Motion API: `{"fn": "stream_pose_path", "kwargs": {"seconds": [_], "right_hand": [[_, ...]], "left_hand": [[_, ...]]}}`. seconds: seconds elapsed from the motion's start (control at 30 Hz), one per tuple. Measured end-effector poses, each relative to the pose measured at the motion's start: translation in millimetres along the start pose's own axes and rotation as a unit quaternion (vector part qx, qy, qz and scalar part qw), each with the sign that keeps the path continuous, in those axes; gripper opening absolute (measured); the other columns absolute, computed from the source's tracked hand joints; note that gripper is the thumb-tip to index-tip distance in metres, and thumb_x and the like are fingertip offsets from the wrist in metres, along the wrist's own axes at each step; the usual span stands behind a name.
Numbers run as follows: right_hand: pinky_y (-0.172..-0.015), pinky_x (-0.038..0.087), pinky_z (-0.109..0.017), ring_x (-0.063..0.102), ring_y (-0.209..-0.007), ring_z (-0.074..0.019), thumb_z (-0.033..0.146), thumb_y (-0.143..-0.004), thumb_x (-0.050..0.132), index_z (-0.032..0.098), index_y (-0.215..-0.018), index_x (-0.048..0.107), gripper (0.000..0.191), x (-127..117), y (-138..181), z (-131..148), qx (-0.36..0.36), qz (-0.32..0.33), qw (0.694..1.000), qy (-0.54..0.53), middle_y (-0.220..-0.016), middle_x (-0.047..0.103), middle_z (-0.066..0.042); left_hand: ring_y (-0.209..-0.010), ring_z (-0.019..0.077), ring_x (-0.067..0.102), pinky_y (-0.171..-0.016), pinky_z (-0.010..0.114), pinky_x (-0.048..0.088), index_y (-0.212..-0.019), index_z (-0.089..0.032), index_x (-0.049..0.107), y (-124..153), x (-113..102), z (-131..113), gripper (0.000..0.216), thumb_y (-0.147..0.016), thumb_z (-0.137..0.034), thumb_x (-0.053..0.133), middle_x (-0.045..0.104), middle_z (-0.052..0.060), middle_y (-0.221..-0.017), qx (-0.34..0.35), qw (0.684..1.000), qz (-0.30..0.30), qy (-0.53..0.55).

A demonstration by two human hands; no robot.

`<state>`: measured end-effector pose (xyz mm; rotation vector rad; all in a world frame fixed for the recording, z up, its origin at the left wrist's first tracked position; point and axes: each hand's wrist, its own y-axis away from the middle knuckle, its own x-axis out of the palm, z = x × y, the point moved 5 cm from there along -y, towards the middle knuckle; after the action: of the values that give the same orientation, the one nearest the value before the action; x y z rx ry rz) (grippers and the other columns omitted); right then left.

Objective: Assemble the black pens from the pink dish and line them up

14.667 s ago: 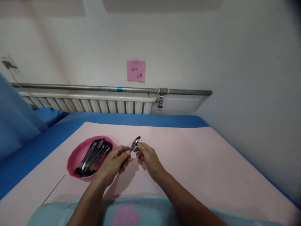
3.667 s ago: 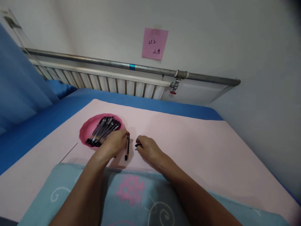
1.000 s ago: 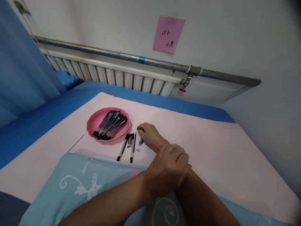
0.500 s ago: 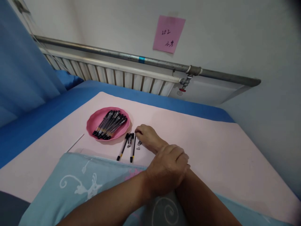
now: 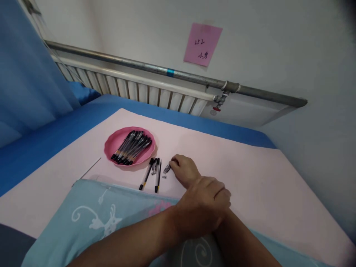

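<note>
My left hand (image 5: 204,204) is wrapped round my right wrist, its fingers closed over the top. My right hand (image 5: 185,170) rests low over the pink sheet, fingers bent together at the far end of a clear-and-black pen cap (image 5: 167,169). Just below the cap lies a small silver pen tip (image 5: 164,177). To the left are a capped pen (image 5: 146,174), a pen barrel (image 5: 157,178) with a black end, and a thin dark refill (image 5: 160,172) beside it. Another short cap (image 5: 154,163) and a second metal tip (image 5: 153,173) lie between them.
A pink scalloped dish (image 5: 111,142) holds several black-capped pens (image 5: 132,147). A thin white stick (image 5: 91,167) lies left of it. A blue patterned cloth (image 5: 91,215) covers the near side. Behind are a radiator (image 5: 133,91), a metal pipe (image 5: 139,65) and a red valve handle (image 5: 216,109).
My right hand has moved right and slightly nearer, from the refill's upper end to the pen cap, which shows more now. My left hand moved along with it. The view shifted slightly.
</note>
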<state>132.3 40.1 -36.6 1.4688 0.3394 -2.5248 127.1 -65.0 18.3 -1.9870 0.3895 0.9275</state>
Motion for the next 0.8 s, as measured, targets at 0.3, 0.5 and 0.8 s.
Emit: {"fn": "stream_pose_path", "kwargs": {"seconds": [0.3, 0.5, 0.8], "right_hand": [[-0.06, 0.035, -0.022, 0.054, -0.064, -0.0122, 0.023, -0.081, 0.048, 0.017, -0.085, 0.063, 0.016, 6, 6, 16, -0.014, 0.027, 1.0, 0.002, -0.074, 0.065, -0.003], [-0.057, 0.035, -0.021, 0.054, -0.061, -0.012, 0.022, -0.08, 0.05, 0.018, -0.088, 0.063, 0.016, 8, 8, 19, -0.015, 0.046, 0.999, -0.016, -0.071, 0.065, -0.002], [-0.057, 0.036, -0.022, 0.054, -0.061, -0.0119, 0.02, -0.078, 0.05, 0.018, -0.087, 0.061, 0.015, 9, 7, 22, -0.02, 0.038, 0.996, -0.076, -0.068, 0.064, -0.001]], "left_hand": [[-0.087, 0.0212, 0.052, -0.071, 0.038, 0.044, -0.087, -0.013, 0.055, 2, 5, 1, 0.015, -0.083, -0.017, 0.041, 0.057, 0.01, -0.089, 0.0, 1.0, 0.006, -0.006], [-0.086, 0.0213, 0.052, -0.07, 0.038, 0.044, -0.088, -0.014, 0.055, 4, 7, 0, 0.015, -0.082, -0.017, 0.042, 0.057, 0.01, -0.088, 0.006, 1.0, 0.016, -0.017], [-0.086, 0.0207, 0.051, -0.07, 0.037, 0.043, -0.088, -0.014, 0.054, 3, 7, 1, 0.014, -0.082, -0.016, 0.042, 0.057, 0.01, -0.089, -0.001, 1.0, 0.02, -0.014]]}}
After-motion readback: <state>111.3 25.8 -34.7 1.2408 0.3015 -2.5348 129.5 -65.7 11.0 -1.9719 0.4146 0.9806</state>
